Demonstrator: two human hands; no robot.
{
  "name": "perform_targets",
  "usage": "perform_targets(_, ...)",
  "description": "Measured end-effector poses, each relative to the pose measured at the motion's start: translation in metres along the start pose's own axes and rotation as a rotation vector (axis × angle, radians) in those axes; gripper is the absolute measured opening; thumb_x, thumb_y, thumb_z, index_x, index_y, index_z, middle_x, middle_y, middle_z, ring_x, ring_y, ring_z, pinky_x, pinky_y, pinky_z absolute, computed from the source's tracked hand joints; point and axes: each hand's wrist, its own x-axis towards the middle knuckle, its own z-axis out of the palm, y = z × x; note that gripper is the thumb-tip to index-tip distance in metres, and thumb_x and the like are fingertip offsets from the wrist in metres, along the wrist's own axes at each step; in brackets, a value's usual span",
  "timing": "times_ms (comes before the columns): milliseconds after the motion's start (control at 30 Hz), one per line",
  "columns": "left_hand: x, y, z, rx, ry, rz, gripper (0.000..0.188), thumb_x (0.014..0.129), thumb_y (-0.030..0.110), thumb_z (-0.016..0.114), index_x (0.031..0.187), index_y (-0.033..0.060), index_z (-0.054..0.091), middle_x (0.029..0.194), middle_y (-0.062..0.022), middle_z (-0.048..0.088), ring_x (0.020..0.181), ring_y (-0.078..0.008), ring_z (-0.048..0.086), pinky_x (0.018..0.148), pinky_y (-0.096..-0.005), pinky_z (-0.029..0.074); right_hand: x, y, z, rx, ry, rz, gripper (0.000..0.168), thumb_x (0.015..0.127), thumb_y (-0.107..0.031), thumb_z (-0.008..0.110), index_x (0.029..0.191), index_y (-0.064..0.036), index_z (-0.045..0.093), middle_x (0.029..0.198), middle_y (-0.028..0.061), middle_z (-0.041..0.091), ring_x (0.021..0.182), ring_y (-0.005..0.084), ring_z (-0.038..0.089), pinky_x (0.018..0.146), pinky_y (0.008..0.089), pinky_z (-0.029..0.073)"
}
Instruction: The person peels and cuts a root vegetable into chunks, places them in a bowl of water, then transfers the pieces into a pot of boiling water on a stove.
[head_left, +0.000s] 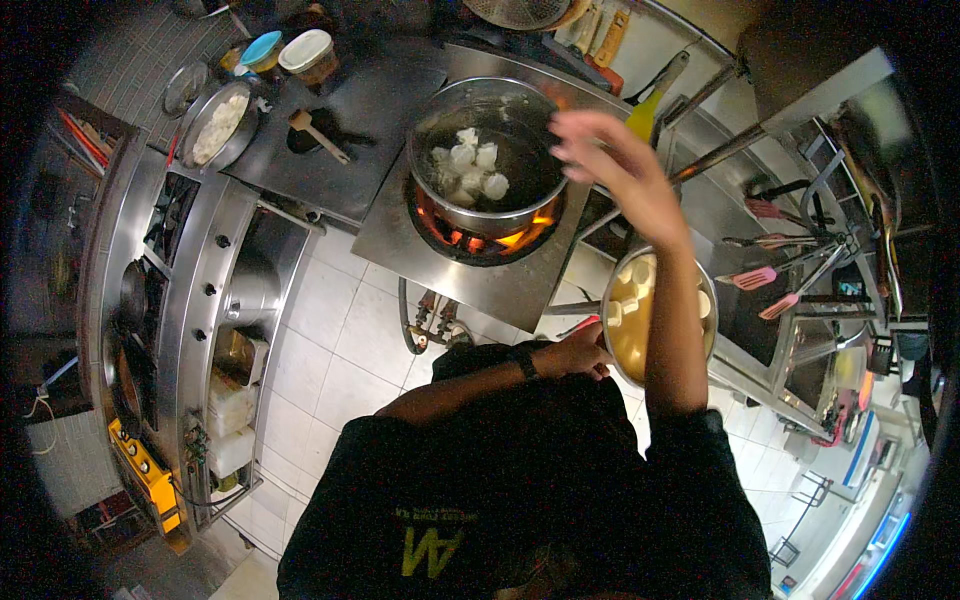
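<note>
My left hand (574, 354), with a dark band at the wrist, grips the near-left edge of a round metal bowl (712, 279). Inside the bowl, several pale, thick-cut pieces (636, 271) rest on a yellowish-brown bottom. Blurred by motion, my right hand (611, 154) hangs over the right rim of a wide metal pot (487, 217); its fingers are apart and nothing shows in them. Several white chunks (469, 165) sit grouped in the pot's dark liquid. Orange flames (514, 238) burn on the burner beneath. My right forearm hides part of the bowl.
A wooden spatula (322, 139) lies on the dark worktop (352, 97) to the left. Beyond it stand a metal bowl of white pieces (221, 129) and two lidded tubs (307, 56). Pink-bladed turners (752, 279) hang at right. A stainless range (202, 300) lines the left side.
</note>
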Motion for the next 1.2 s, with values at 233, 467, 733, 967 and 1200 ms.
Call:
perform_targets(233, 0.007, -0.018, 0.011, 0.006, 0.163, -0.016, 0.055, 0.090, 0.009, 0.067, 0.137, 0.0047, 0.039, 0.117, -0.0132, 0.062, 0.087, -0.0203, 0.068, 0.074, -0.0372, 0.062, -0.219, 0.095, -0.098, -0.633, 0.099, 0.602, 0.052, 0.089, -0.036, 0.071, 0.133, -0.011, 0.057, 0.130, 0.0117, 0.063, 0.118, 0.0293, 0.061, 0.100, 0.0386, 0.048)
perform_targets(467, 0.000, -0.021, 0.021, -0.099, 0.223, -0.023, 0.044, 0.093, 0.005, 0.060, 0.130, 0.0010, 0.035, 0.107, -0.0151, 0.057, 0.084, -0.0197, 0.069, 0.069, -0.0314, 0.063, -0.288, 0.197, -0.034, -1.256, 0.095, 0.985, 0.097, 0.082, -0.066, 0.061, 0.153, -0.011, 0.024, 0.154, 0.0321, 0.024, 0.137, 0.0565, 0.030, 0.098, 0.0750, 0.032)
perform_targets(733, 0.002, -0.032, 0.018, 0.019, 0.235, 0.041, 0.038, 0.093, 0.006, 0.064, 0.124, 0.0027, 0.041, 0.105, -0.0126, 0.063, 0.094, -0.0216, 0.068, 0.082, -0.0358, 0.059, -0.288, 0.202, -0.043, -1.127, 0.309, 0.984, 0.107, 0.076, -0.075, 0.062, 0.152, -0.012, 0.024, 0.146, 0.0372, 0.029, 0.132, 0.0592, 0.032, 0.091, 0.0795, 0.036)
perform_targets(967, 0.003, -0.030, 0.025, -0.067, 0.284, 0.063, 0.038, 0.091, 0.004, 0.065, 0.122, 0.0015, 0.042, 0.109, -0.0136, 0.062, 0.094, -0.0218, 0.067, 0.080, -0.0349, 0.059, -0.280, 0.193, -0.044, -1.178, 0.166, 0.785, 0.127, 0.062, -0.063, 0.080, 0.156, -0.009, 0.015, 0.149, 0.0358, 0.032, 0.139, 0.0612, 0.021, 0.116, 0.0662, 0.011)
perform_targets(1200, 0.007, -0.017, 0.029, -0.075, 0.266, -0.031, 0.051, 0.092, 0.001, 0.058, 0.136, -0.0026, 0.032, 0.119, -0.0149, 0.055, 0.096, -0.0212, 0.067, 0.079, -0.0318, 0.062, -0.282, 0.194, -0.048, -0.903, 0.228, 0.829, 0.129, 0.059, -0.072, 0.077, 0.155, -0.009, 0.019, 0.145, 0.0422, 0.034, 0.136, 0.0624, 0.027, 0.114, 0.0669, 0.017)
